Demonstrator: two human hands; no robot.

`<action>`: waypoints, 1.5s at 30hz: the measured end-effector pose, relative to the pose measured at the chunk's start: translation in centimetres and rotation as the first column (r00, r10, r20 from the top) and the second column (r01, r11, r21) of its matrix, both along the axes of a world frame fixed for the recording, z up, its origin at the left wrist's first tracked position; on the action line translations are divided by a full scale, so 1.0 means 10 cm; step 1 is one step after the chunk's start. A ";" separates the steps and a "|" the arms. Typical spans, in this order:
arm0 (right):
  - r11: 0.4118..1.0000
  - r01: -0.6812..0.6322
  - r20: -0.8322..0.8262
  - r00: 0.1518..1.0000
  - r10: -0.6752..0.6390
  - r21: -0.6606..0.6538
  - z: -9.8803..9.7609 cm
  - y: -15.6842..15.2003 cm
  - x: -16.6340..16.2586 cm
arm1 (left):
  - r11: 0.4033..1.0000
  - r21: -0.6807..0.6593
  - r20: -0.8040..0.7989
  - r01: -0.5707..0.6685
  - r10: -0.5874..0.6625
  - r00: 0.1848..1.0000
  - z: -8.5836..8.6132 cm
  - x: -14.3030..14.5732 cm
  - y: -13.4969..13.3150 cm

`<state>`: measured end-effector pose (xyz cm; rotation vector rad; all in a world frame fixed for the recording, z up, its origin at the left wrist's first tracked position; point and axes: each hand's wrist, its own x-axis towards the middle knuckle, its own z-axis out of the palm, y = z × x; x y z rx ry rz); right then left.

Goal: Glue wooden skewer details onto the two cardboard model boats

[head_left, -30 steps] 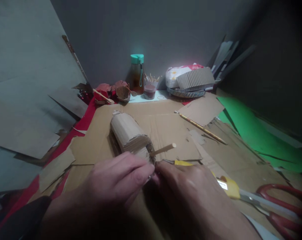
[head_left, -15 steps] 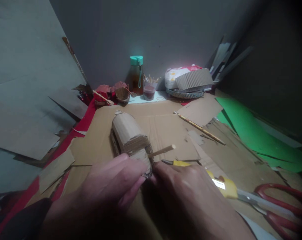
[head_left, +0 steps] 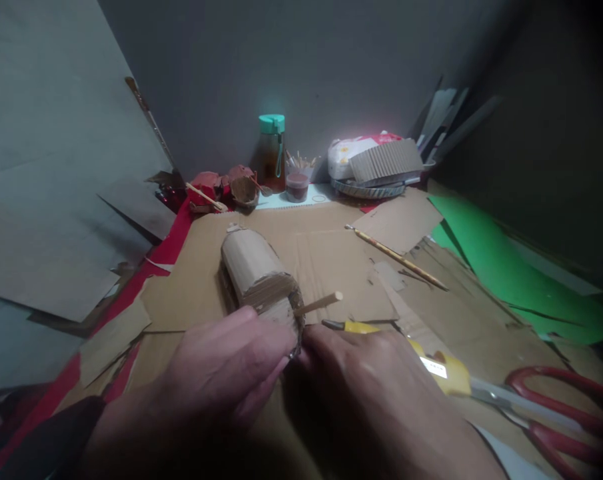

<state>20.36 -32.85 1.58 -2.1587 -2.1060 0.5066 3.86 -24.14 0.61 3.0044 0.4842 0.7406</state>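
Note:
A cardboard model [head_left: 258,260] with a rounded top lies on the cardboard sheet [head_left: 331,260], its near end at my hands. My left hand [head_left: 236,360] is closed on the model's near left part, with the fingertips partly hidden. Close beside it, my right hand [head_left: 361,373] is closed at the near right edge of the same model; its fingertips are hidden behind the knuckles. A round wooden stick [head_left: 321,303] pokes out to the right from the model's side, just above my right fingers.
At the right lie a yellow cutter [head_left: 454,375], red-handled scissors [head_left: 536,400], a paintbrush [head_left: 401,257] and green paper [head_left: 521,280]. Along the back stand a bottle [head_left: 272,157], a small lidded cup [head_left: 298,187], red cardboard pieces [head_left: 208,187] and a white-pink packet [head_left: 344,157].
The wooden stick's free end has shifted slightly left and down. Both hands keep nearly the same hold on the model, and the whole view has shifted slightly.

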 end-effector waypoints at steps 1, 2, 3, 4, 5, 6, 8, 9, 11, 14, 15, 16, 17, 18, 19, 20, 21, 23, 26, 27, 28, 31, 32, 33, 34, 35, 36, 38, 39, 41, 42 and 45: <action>1.000 -0.001 -0.004 1.000 0.001 -0.009 0.01 0.00 0.00 | 1.000 0.013 -0.019 0.028 -0.028 0.999 0.00 0.00 0.00; 1.000 -0.004 -0.003 1.000 0.004 0.009 0.00 0.00 0.01 | 0.999 0.015 -0.003 0.039 -0.039 0.999 0.01 -0.01 0.00; 0.999 -0.016 -0.001 1.000 0.016 0.048 -0.02 0.00 0.01 | 0.998 0.019 0.026 0.056 -0.057 0.998 0.00 -0.02 0.00; 0.995 -0.023 0.005 1.000 0.023 0.101 -0.04 0.00 0.02 | 0.998 0.021 0.065 0.062 -0.063 0.996 0.00 -0.03 0.00; 0.986 -0.034 0.016 0.999 0.032 0.161 -0.06 -0.01 0.02 | 0.998 0.025 0.106 0.060 -0.062 0.992 -0.01 -0.05 0.00; 0.976 -0.044 0.036 0.999 0.037 0.212 -0.07 -0.01 0.03 | 0.999 0.022 0.145 0.044 -0.047 0.988 -0.01 -0.06 -0.01; 0.969 -0.076 0.070 0.996 0.061 0.237 -0.08 -0.02 0.05 | 0.999 -0.017 0.210 -0.037 0.039 0.977 -0.01 -0.10 -0.03; 0.972 -0.084 0.082 0.994 0.067 0.221 -0.07 -0.03 0.07 | 0.994 -0.053 0.232 -0.092 0.101 0.967 -0.01 -0.11 -0.04; 0.982 -0.073 0.063 0.996 0.063 0.176 -0.04 -0.03 0.10 | 0.977 -0.126 0.258 -0.175 0.202 0.945 0.01 -0.14 -0.05; 0.983 0.001 -0.036 0.999 0.006 0.183 0.03 -0.05 0.15 | 0.903 -0.313 0.203 -0.294 0.366 0.908 0.05 -0.19 -0.05; 0.974 0.024 -0.085 0.996 -0.004 0.227 0.06 -0.05 0.17 | 0.846 -0.423 0.172 -0.324 0.426 0.888 0.06 -0.20 -0.05; 0.957 0.042 -0.134 0.991 -0.004 0.288 0.08 -0.05 0.20 | 0.760 -0.559 0.144 -0.330 0.481 0.865 0.06 -0.22 -0.05; 0.932 0.053 -0.181 0.983 0.014 0.358 0.11 -0.06 0.22 | 0.643 -0.701 0.115 -0.308 0.529 0.841 0.05 -0.23 -0.06; 0.903 0.059 -0.226 0.973 0.043 0.425 0.13 -0.06 0.23 | 0.505 -0.822 0.085 -0.261 0.564 0.822 0.05 -0.25 -0.06; 0.880 0.058 -0.261 0.962 0.076 0.472 0.15 -0.06 0.25 | 0.366 -0.909 0.058 -0.198 0.582 0.811 0.04 -0.26 -0.07; 0.861 0.043 -0.287 0.950 0.120 0.506 0.16 -0.05 0.26 | 0.232 -0.963 0.028 -0.137 0.589 0.807 0.03 -0.26 -0.08; 0.851 0.027 -0.307 0.938 0.159 0.524 0.18 -0.04 0.27 | 0.116 -0.989 -0.004 -0.089 0.586 0.810 0.02 -0.26 -0.09; 0.854 -0.014 -0.348 0.910 0.226 0.520 0.20 -0.02 0.27 | -0.042 -0.999 -0.048 -0.029 0.569 0.821 0.01 -0.24 -0.10; 0.891 -0.061 -0.403 0.877 0.263 0.450 0.24 0.07 0.25 | -0.199 -0.980 -0.097 0.016 0.543 0.834 0.03 -0.16 -0.11; 0.907 -0.067 -0.411 0.876 0.254 0.416 0.25 0.10 0.24 | -0.229 -0.973 -0.100 0.033 0.545 0.833 0.03 -0.13 -0.11; 0.918 -0.071 -0.410 0.879 0.243 0.391 0.26 0.13 0.23 | -0.253 -0.966 -0.097 0.053 0.546 0.832 0.04 -0.09 -0.10; 0.936 -0.065 -0.399 0.893 0.210 0.346 0.27 0.20 0.21 | -0.270 -0.953 -0.045 0.141 0.582 0.812 0.07 -0.01 -0.09; 0.937 -0.068 -0.400 0.892 0.210 0.341 0.27 0.21 0.20 | -0.272 -0.948 -0.028 0.165 0.590 0.807 0.07 0.01 -0.09; 0.937 -0.072 -0.407 0.887 0.216 0.341 0.26 0.23 0.20 | -0.275 -0.943 -0.014 0.187 0.594 0.804 0.07 0.02 -0.10; 0.938 -0.072 -0.422 0.880 0.220 0.339 0.26 0.24 0.20 | -0.279 -0.938 -0.003 0.206 0.600 0.800 0.08 0.03 -0.10; 0.940 -0.070 -0.433 0.874 0.220 0.335 0.25 0.25 0.19 | -0.283 -0.932 0.005 0.225 0.611 0.792 0.07 0.04 -0.11; 0.941 -0.067 -0.438 0.873 0.217 0.332 0.24 0.27 0.19 | -0.290 -0.926 0.009 0.242 0.624 0.781 0.07 0.04 -0.12; 0.940 -0.062 -0.427 0.879 0.211 0.337 0.24 0.29 0.17 | -0.303 -0.910 0.019 0.282 0.649 0.761 0.06 0.05 -0.14; 0.933 -0.065 -0.417 0.882 0.220 0.355 0.24 0.30 0.16 | -0.303 -0.904 0.029 0.300 0.658 0.753 0.05 0.06 -0.15; 0.907 -0.082 -0.390 0.884 0.258 0.414 0.24 0.31 0.14 | -0.301 -0.895 0.057 0.330 0.655 0.753 0.04 0.06 -0.16; 0.893 -0.090 -0.381 0.882 0.277 0.441 0.23 0.30 0.13 | -0.298 -0.892 0.072 0.340 0.649 0.758 0.03 0.07 -0.16; 0.872 -0.101 -0.359 0.884 0.300 0.480 0.20 0.28 0.12 | -0.287 -0.893 0.095 0.347 0.633 0.768 0.03 0.06 -0.17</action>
